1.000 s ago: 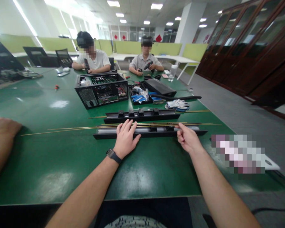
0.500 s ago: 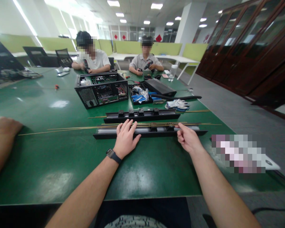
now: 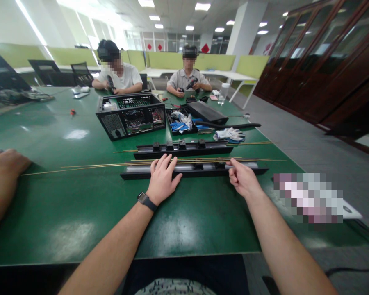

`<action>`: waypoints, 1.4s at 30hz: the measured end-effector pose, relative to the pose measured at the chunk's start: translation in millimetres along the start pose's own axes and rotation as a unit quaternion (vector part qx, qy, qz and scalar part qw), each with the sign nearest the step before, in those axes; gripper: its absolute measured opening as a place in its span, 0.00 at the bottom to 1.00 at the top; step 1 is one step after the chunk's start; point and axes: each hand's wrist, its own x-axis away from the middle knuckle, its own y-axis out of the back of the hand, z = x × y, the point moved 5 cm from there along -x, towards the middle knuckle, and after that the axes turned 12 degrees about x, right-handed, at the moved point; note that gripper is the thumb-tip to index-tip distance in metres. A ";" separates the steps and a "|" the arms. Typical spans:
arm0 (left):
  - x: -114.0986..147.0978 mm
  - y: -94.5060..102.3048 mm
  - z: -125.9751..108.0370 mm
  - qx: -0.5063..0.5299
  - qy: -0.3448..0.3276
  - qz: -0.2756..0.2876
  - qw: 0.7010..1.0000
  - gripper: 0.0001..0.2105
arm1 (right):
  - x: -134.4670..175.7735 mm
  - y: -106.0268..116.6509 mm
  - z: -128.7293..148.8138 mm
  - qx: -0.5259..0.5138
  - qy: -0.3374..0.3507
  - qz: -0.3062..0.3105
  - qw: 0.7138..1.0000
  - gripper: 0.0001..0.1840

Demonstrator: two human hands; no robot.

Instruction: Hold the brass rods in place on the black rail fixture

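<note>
A black rail with a pale inner channel lies across the table in front of me. Several thin brass rods run lengthwise over it and stick out past its left end. My left hand rests palm down on the rail and rods, fingers stretched and slightly apart. At the rail's right part, my right hand is closed, with its index fingertip and thumb at the end of a rod. Dark blocks sit on the rail between my hands. Exactly how the fingertips meet the rod is partly hidden.
Behind is a second black rail with blocks and rods. Further back are an open computer case, a tray of gloves and loose gloves. Another person's hand is at left; two people sit opposite. A blurred-out item lies right.
My hands, the rods and the rails stay practically where they were. The other person's hand at the left has shifted slightly.
</note>
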 end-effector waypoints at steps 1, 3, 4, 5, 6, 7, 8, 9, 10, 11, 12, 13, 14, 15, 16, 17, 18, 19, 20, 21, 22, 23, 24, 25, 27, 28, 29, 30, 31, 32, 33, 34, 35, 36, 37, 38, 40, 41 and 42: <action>-0.1 0.1 0.0 0.000 0.000 0.001 1.000 0.27 | -0.4 0.5 -0.2 -0.001 0.001 -0.007 1.000 0.16; -0.2 0.3 -0.1 -0.001 -0.001 0.001 1.000 0.27 | -1.0 1.2 -0.2 -0.002 0.003 -0.013 1.000 0.17; -0.1 0.4 -0.1 -0.001 -0.001 0.000 1.000 0.27 | -1.1 1.4 0.0 -0.002 0.004 -0.013 1.000 0.17; 0.0 0.5 -0.2 -0.001 -0.001 0.000 1.000 0.27 | -0.9 1.4 0.2 -0.001 0.005 -0.011 1.000 0.17; 0.1 0.5 -0.2 -0.002 -0.001 0.000 1.000 0.27 | -0.7 1.2 0.5 -0.001 0.005 -0.007 1.000 0.16; 0.2 0.5 -0.1 -0.003 -0.001 0.000 1.000 0.27 | -0.3 1.0 0.8 0.000 0.005 -0.002 1.000 0.16; 0.3 0.4 0.0 -0.003 -0.001 0.000 1.000 0.27 | 0.1 0.7 1.1 0.001 0.004 0.002 1.000 0.16; 0.4 0.3 0.1 -0.004 -0.001 0.001 1.000 0.27 | 0.4 0.2 1.2 0.002 0.003 0.007 1.000 0.16; 0.4 0.2 0.2 -0.005 -0.001 0.001 1.000 0.27 | 0.5 -0.3 1.2 0.004 0.002 0.011 1.000 0.16; 0.4 0.1 0.3 -0.005 -0.002 0.001 1.000 0.27 | 0.4 -0.6 1.1 0.005 0.000 0.012 1.000 0.16; 0.3 0.1 0.5 -0.005 -0.002 0.001 1.000 0.27 | 0.1 -0.7 0.8 0.004 -0.002 0.010 1.000 0.16; 0.3 -0.1 0.6 -0.004 -0.002 0.001 1.000 0.27 | -0.3 -0.4 0.5 0.003 -0.004 0.005 1.000 0.16; 0.2 -0.2 0.8 -0.003 -0.002 0.002 1.000 0.27 | -0.7 0.0 0.2 0.000 -0.005 -0.002 1.000 0.16; 0.2 -0.3 0.9 -0.001 -0.002 0.002 1.000 0.28 | -1.1 0.5 0.0 -0.003 -0.006 -0.008 1.000 0.16; 0.1 -0.4 1.0 0.000 -0.001 0.002 1.000 0.28 | -1.4 0.9 -0.1 -0.005 -0.006 -0.014 1.000 0.16; 0.1 -0.4 1.1 0.001 -0.001 0.002 1.000 0.28 | -1.4 1.3 0.1 -0.006 -0.004 -0.018 1.000 0.16; 0.1 -0.4 1.0 0.002 -0.001 0.001 1.000 0.28 | -1.2 1.5 0.5 -0.006 -0.001 -0.019 1.000 0.16; 0.1 -0.3 0.9 0.003 -0.001 0.000 1.000 0.28 | -0.8 1.4 1.0 -0.006 0.001 -0.018 1.000 0.16; 0.1 -0.1 0.8 0.003 -0.001 -0.001 1.000 0.28 | -0.3 1.1 1.4 -0.004 0.003 -0.014 1.000 0.16; 0.2 0.1 0.5 0.002 -0.002 -0.002 1.000 0.28 | 0.3 0.7 1.7 -0.002 0.003 -0.009 1.000 0.15; 0.2 0.3 0.2 0.001 -0.003 -0.003 1.000 0.27 | 0.9 0.1 1.9 0.000 0.002 -0.003 1.000 0.15; 0.2 0.5 0.0 -0.001 -0.003 -0.004 1.000 0.27 | 1.3 -0.5 1.9 0.002 0.000 0.003 1.000 0.15; 0.3 0.6 -0.3 -0.002 -0.004 -0.003 1.000 0.27 | 1.6 -1.1 1.8 0.003 -0.003 0.006 1.000 0.15; 0.3 0.6 -0.5 -0.004 -0.005 -0.003 1.000 0.27 | 1.7 -1.3 1.8 0.003 -0.004 0.006 1.000 0.15; 0.3 0.6 -0.7 -0.004 -0.005 -0.002 1.000 0.27 | 1.2 -1.0 1.6 -0.002 -0.005 -0.003 1.000 0.14; 0.2 0.6 -0.6 -0.004 -0.005 -0.002 1.000 0.27 | 0.9 -0.5 1.4 -0.004 -0.005 -0.010 1.000 0.14; 0.2 0.5 -0.5 -0.003 -0.005 -0.003 1.000 0.27 | 0.4 -0.1 1.2 -0.007 -0.004 -0.015 1.000 0.14; 0.1 0.4 -0.3 -0.003 -0.005 -0.002 1.000 0.27 | 0.0 0.2 1.0 -0.008 -0.004 -0.018 1.000 0.14; 0.1 0.3 -0.1 -0.004 -0.004 -0.002 1.000 0.27 | -0.3 0.4 0.9 -0.008 -0.003 -0.018 1.000 0.14; 0.1 0.1 0.1 -0.004 -0.003 -0.002 1.000 0.27 | -0.5 0.5 0.8 -0.006 -0.003 -0.015 1.000 0.14; 0.1 0.0 0.2 -0.005 -0.002 -0.001 1.000 0.27 | -0.6 0.4 0.8 -0.004 -0.002 -0.011 1.000 0.14; 0.1 -0.1 0.3 -0.004 -0.002 -0.001 1.000 0.27 | -0.5 0.3 0.8 -0.001 -0.002 -0.007 1.000 0.14; 0.1 -0.1 0.3 -0.003 -0.001 -0.001 1.000 0.27 | -0.3 0.3 1.0 0.001 -0.002 -0.003 1.000 0.15; 0.2 -0.1 0.3 -0.002 -0.001 -0.001 1.000 0.27 | -0.1 0.4 1.1 0.003 -0.002 0.000 1.000 0.15; 0.2 -0.1 0.3 -0.001 -0.001 -0.001 1.000 0.27 | 0.1 0.4 1.2 0.005 -0.003 0.001 1.000 0.15; 0.2 -0.1 0.2 -0.001 -0.001 -0.001 1.000 0.27 | 0.2 0.4 1.3 0.005 -0.004 0.002 1.000 0.15; 0.3 -0.1 0.1 -0.002 -0.002 0.000 1.000 0.27 | 0.1 0.6 1.2 0.003 -0.005 -0.002 1.000 0.15; 0.4 -0.1 0.0 -0.003 -0.002 0.000 1.000 0.27 | -0.2 0.7 1.0 0.001 -0.005 -0.005 1.000 0.15; 0.4 0.0 0.0 -0.004 -0.002 0.000 1.000 0.27 | -0.6 0.9 0.7 -0.001 -0.005 -0.009 1.000 0.15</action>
